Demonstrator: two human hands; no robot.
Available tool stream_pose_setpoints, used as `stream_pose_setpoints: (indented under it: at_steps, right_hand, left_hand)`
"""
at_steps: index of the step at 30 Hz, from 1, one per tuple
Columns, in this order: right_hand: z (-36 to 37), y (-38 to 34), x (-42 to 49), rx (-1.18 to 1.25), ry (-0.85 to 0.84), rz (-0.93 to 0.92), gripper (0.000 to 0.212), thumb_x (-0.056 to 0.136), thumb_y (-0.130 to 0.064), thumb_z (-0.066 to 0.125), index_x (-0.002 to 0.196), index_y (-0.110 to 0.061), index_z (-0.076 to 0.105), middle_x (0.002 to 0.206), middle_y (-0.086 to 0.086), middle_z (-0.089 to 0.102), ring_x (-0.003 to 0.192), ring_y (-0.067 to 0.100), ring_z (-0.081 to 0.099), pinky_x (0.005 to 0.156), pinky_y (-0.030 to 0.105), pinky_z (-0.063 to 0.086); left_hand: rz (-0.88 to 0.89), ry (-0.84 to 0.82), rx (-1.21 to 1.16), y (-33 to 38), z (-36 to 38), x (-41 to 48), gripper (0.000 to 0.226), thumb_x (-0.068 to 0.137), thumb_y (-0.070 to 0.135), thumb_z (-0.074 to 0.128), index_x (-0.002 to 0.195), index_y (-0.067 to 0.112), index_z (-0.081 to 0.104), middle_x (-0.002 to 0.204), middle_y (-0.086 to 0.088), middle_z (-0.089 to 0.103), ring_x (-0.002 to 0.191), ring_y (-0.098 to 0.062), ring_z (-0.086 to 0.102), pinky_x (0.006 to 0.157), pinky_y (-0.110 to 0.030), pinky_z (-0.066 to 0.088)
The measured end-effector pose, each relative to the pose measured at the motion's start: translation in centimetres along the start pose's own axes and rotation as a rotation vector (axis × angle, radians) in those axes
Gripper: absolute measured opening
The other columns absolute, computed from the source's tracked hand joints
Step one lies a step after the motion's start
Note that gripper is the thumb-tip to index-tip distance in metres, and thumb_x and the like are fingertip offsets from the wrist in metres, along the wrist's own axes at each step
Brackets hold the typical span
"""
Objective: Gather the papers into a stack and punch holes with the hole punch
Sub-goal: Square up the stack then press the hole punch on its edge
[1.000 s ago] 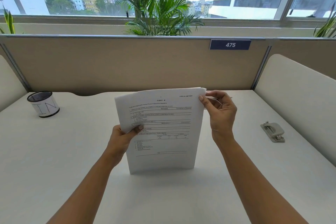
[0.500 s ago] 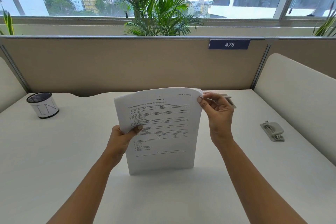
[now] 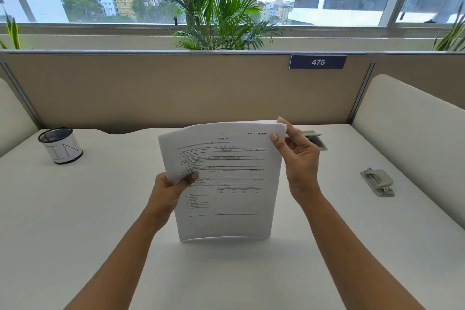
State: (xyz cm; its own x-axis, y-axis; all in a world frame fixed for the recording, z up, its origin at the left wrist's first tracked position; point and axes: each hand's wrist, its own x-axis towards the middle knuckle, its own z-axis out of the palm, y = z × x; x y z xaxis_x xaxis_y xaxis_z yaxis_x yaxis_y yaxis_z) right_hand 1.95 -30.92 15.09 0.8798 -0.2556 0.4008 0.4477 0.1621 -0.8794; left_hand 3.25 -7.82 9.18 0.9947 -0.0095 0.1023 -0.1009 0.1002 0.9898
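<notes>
A stack of printed white papers (image 3: 226, 184) stands upright on its bottom edge on the white desk (image 3: 88, 221), in the middle. My left hand (image 3: 168, 192) grips the stack's left edge about halfway up, thumb in front. My right hand (image 3: 298, 158) pinches the top right corner between thumb and fingers. The sheets bow slightly toward me. A grey hole punch (image 3: 377, 181) lies flat on the desk to the right, well apart from both hands.
A black mesh cup with a white label (image 3: 61, 146) stands at the far left. A grey cable hatch (image 3: 315, 138) sits in the desk behind my right hand. Beige partition walls (image 3: 176, 90) close the desk at the back and sides.
The stack stays upright on the desk. My right hand has shifted slightly along the top right corner; the top edge has straightened a little. My left hand has kept its grip.
</notes>
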Motion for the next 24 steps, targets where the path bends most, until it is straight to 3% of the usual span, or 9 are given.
stream_pose_setpoints:
  at_steps: [4,8,13,18,24]
  right_hand:
    - [-0.3,0.2,0.3,0.008,0.041,0.016,0.043,0.066,-0.039,0.066,0.108,-0.029,0.062,0.077,-0.019,0.07,0.075,0.001,0.062,0.075,0.024,0.057]
    - [-0.7,0.3,0.6,0.091,0.039,0.036,0.037,0.059,-0.048,0.073,0.091,-0.031,0.073,0.086,-0.014,0.072,0.081,0.004,0.062,0.074,0.019,0.054]
    - [-0.6,0.0,0.9,0.211,-0.001,0.121,0.021,0.058,-0.037,0.07,0.075,-0.026,0.076,0.074,-0.013,0.072,0.07,0.002,0.063,0.065,0.014,0.05]
    - [-0.7,0.0,1.2,0.221,-0.014,0.146,0.019,0.058,-0.039,0.069,0.072,-0.027,0.075,0.071,-0.014,0.07,0.067,0.001,0.061,0.06,0.013,0.048]
    - [-0.6,0.4,1.5,0.257,-0.004,0.14,0.019,0.058,-0.04,0.068,0.07,-0.027,0.075,0.071,-0.014,0.07,0.066,0.0,0.06,0.059,0.013,0.047]
  left_hand:
    - [-0.007,0.0,0.02,0.0,0.0,0.0,0.023,0.085,0.003,0.058,0.094,0.023,0.065,0.084,0.012,0.074,0.075,-0.012,0.07,0.067,-0.033,0.058]
    - [-0.009,0.0,0.022,-0.1,0.0,-0.1,0.024,0.085,0.003,0.058,0.093,0.023,0.065,0.082,0.013,0.074,0.074,-0.011,0.07,0.066,-0.03,0.058]
    - [-0.01,-0.003,0.027,-0.1,0.0,0.0,0.025,0.084,0.003,0.058,0.095,0.024,0.065,0.085,0.012,0.074,0.076,-0.012,0.07,0.069,-0.036,0.057]
    - [-0.008,-0.002,0.023,-0.1,0.2,0.1,0.025,0.084,0.003,0.058,0.094,0.025,0.065,0.083,0.012,0.074,0.075,-0.012,0.07,0.072,-0.04,0.056]
    - [-0.007,-0.006,0.031,-0.2,0.1,0.2,0.024,0.085,0.004,0.058,0.095,0.024,0.065,0.082,0.013,0.074,0.074,-0.012,0.07,0.067,-0.034,0.058]
